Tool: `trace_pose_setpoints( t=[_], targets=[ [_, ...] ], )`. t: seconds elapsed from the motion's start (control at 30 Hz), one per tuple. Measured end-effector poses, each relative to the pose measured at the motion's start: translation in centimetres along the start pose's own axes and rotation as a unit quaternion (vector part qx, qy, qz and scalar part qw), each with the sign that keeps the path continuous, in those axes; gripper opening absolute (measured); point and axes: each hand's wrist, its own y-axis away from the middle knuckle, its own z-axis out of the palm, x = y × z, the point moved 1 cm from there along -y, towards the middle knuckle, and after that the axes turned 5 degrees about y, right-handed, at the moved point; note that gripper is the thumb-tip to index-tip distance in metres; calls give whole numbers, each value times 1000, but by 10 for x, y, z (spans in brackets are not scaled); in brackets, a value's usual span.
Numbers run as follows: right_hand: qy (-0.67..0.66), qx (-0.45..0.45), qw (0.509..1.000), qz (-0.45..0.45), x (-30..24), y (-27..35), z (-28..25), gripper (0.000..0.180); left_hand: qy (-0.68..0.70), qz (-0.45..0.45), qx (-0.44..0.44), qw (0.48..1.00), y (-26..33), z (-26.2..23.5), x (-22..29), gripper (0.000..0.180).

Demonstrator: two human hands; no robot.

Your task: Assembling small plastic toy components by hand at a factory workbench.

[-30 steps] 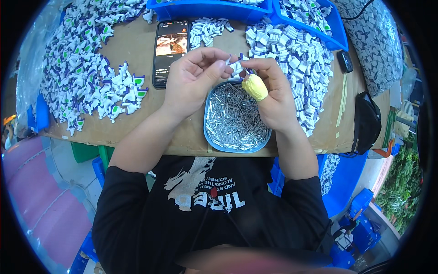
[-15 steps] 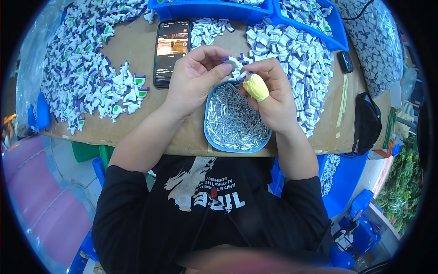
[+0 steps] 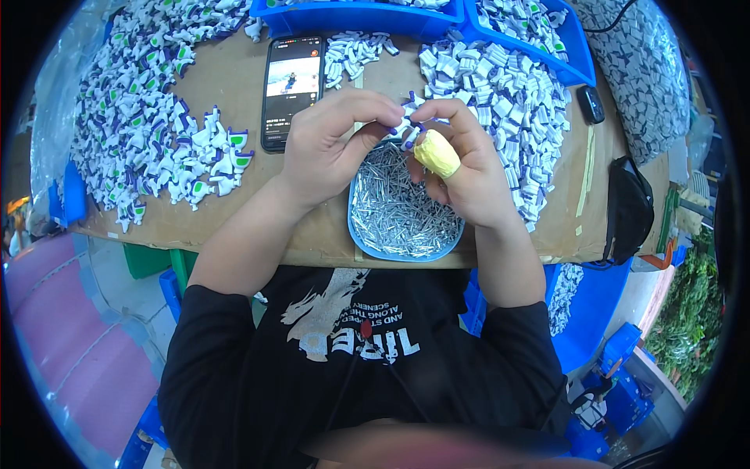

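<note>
Above a light blue tub full of small metal pins, both hands meet around a small white and purple plastic part. My left hand pinches it from one side between thumb and forefinger. On the other side, the fingertips of my right hand are closed on the part too. Yellow wrapping covers the right thumb. Whether a pin is between the fingers cannot be made out. The fingers hide much of the part.
A phone with its screen lit lies left of the hands. White, purple and green parts cover the left of the table; white parts are heaped on the right. Blue bins line the back. A black pouch rests at the right edge.
My left hand has rolled over and its fingertips have come closer to my right hand, covering more of the part. My right hand has barely shifted. The phone's picture is different.
</note>
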Motion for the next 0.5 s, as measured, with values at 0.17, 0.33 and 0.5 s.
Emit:
trace_pose_setpoints(
  t=[0.17,0.33,0.5],
  targets=[
    [70,51,993,-86,4,-3,9,35,-20,26,-59,998,5,3,-4,23],
    [310,108,906,-266,16,-9,1,39,323,-68,66,942,10,23,0,33],
    [282,84,930,-219,15,-4,6,37,230,-180,5,957,8,13,-11,37]
  ],
)
